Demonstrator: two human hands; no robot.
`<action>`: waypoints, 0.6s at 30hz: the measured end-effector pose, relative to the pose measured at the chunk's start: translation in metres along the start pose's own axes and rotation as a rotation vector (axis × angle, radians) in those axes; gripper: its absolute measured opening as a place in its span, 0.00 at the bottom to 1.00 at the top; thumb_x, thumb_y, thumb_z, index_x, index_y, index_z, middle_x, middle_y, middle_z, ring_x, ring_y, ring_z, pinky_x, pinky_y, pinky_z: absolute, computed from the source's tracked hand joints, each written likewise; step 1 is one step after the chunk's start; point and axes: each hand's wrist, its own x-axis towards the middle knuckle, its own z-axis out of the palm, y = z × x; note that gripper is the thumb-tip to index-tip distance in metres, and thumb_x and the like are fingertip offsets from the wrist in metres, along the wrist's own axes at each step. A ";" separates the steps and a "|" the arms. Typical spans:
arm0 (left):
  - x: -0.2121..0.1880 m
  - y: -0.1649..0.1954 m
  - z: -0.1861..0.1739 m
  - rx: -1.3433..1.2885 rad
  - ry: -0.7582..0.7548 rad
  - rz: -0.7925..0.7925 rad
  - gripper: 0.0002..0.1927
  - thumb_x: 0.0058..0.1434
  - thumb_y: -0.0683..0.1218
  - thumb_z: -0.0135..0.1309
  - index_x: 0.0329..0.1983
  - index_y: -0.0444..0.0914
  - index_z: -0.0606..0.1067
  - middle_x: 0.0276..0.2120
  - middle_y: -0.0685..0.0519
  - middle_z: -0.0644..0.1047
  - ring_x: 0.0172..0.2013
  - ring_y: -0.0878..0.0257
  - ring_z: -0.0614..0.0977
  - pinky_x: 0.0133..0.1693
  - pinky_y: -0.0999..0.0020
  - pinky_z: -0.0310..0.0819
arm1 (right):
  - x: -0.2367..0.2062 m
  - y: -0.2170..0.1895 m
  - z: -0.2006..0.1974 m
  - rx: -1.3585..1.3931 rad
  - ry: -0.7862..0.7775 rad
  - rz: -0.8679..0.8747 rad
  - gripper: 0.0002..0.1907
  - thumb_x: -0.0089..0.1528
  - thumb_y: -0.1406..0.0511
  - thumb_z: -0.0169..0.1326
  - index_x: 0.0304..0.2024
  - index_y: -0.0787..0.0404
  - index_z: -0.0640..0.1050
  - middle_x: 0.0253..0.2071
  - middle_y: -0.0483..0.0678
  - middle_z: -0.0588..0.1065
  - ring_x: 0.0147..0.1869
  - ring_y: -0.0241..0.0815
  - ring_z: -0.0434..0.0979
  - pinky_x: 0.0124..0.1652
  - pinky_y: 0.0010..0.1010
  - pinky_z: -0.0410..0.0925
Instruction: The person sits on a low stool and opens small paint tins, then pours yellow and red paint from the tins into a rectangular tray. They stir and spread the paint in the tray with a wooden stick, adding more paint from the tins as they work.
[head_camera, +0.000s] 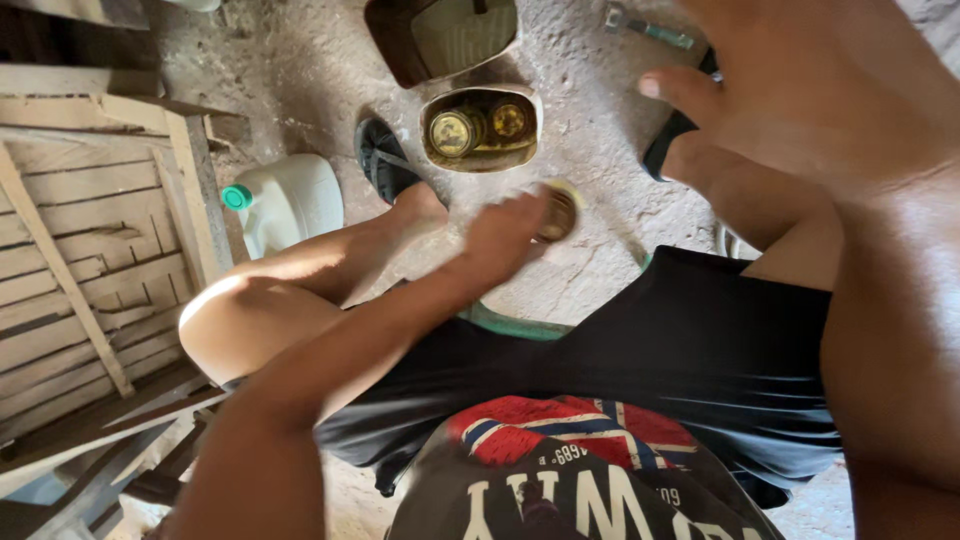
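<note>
Person squats on dirt floor (610, 150). Left hand (505, 232) closed around round brass-coloured part (558, 213), low over the floor. Right hand (800, 85) open, fingers spread, holding nothing. Just beyond: cut-open can (480, 130) with two brass parts inside. White jug (290, 198) left, wooden pallet (90, 250) beside it.

Single head-worn view, steeply downward, close over lap and dirt floor (620, 190).

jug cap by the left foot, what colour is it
The jug cap is green, on a white plastic jug; the head view shows it.
</note>
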 end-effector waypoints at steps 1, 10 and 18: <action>0.004 0.007 0.011 -0.027 -0.028 0.004 0.47 0.43 0.54 0.70 0.61 0.29 0.63 0.36 0.42 0.78 0.33 0.47 0.83 0.32 0.54 0.78 | 0.001 -0.003 0.000 -0.033 0.002 -0.024 0.25 0.63 0.58 0.62 0.60 0.62 0.76 0.46 0.57 0.78 0.43 0.57 0.78 0.40 0.46 0.70; 0.098 0.004 0.070 0.297 0.162 -0.251 0.24 0.61 0.44 0.55 0.57 0.27 0.69 0.38 0.46 0.78 0.31 0.57 0.84 0.29 0.62 0.79 | 0.011 -0.011 0.005 -0.052 0.033 -0.061 0.31 0.59 0.60 0.65 0.64 0.60 0.74 0.49 0.58 0.77 0.45 0.58 0.79 0.40 0.45 0.71; 0.054 -0.018 0.044 0.119 -0.014 -0.104 0.27 0.55 0.46 0.55 0.58 0.33 0.71 0.44 0.39 0.76 0.37 0.49 0.81 0.37 0.55 0.78 | 0.016 -0.005 0.010 -0.017 -0.076 0.031 0.30 0.62 0.58 0.63 0.64 0.61 0.75 0.47 0.57 0.78 0.44 0.57 0.78 0.42 0.47 0.69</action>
